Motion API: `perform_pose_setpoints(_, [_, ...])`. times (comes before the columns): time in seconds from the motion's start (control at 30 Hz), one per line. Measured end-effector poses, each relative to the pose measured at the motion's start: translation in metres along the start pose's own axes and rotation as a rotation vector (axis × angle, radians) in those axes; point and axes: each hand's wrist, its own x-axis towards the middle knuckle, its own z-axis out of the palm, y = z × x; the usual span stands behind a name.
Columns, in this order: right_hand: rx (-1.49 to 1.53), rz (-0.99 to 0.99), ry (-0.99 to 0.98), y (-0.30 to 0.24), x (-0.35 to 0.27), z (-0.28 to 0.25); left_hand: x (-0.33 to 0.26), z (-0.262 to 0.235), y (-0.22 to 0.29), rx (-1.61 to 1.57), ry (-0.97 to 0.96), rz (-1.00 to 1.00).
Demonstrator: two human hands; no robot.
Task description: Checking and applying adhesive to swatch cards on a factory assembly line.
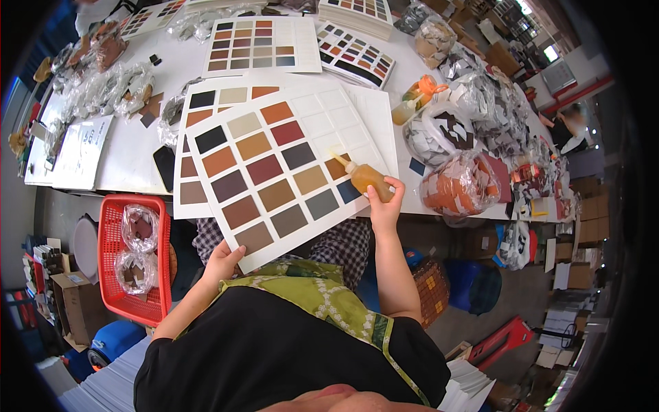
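A white sample card point(250, 197) with rows of coloured swatches lies tilted over the table's front edge. My left hand point(223, 261) grips its near left corner, the thumb on top. In my right hand point(386, 206) is a squeeze bottle point(371, 180) of amber liquid, its pale nozzle pointing up and left over the card, near the brown and dark blue swatches. Towards the card's far right corner, outlined boxes hold no swatches. Beneath it lies another swatch card point(194, 194), partly covered.
More swatch cards point(292, 67) lie farther back. Plastic bags of swatch pieces point(458, 184) crowd the right side, beside an orange-capped bottle point(425, 87). A black phone point(163, 167) rests at the front left edge. Below stands a red basket point(108, 264) holding bagged pieces.
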Motion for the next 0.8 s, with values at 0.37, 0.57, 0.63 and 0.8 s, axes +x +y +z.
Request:
perform_pose_setpoints(0.37, [-0.076, 0.036, 0.070, 0.004, 0.019, 0.012, -0.001, 0.001, 0.003, 0.004, 0.022, -0.025])
perform_pose_setpoints(0.57, [0.052, 0.191, -0.025, -0.026, 0.014, 0.022, -0.002, 0.000, 0.003, 0.034, 0.024, -0.031])
perform_pose_setpoints(0.63, [0.232, 0.407, -0.047, -0.037, 0.017, 0.025, -0.002, 0.001, 0.004, 0.022, 0.021, -0.024])
perform_pose_setpoints(0.8, [0.235, 0.352, 0.089, -0.033, 0.042, 0.034, -0.002, 0.002, 0.003, 0.006, 0.002, -0.007])
